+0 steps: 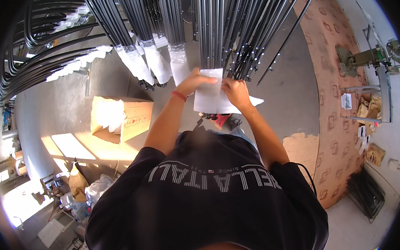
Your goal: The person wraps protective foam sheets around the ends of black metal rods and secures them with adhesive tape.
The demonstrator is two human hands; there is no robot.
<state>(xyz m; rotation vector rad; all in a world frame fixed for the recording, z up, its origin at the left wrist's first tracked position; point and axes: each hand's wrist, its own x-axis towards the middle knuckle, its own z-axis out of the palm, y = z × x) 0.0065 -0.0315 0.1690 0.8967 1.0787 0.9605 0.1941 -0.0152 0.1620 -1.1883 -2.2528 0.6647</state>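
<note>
At the near end of the rods (209, 34), whose long axis runs straight ahead, I see the white sheet (207, 97) held between both hands, its upper edge over them; whether it wraps behind, I cannot tell. The left hand (192, 83) is half closed on the sheet's left side, thumb across the front, fingers hidden. The right hand (237, 93) is bunched tighter, fingertips pinching the right side, and it is the nearer one to the flap (256, 101) jutting out rightward.
</note>
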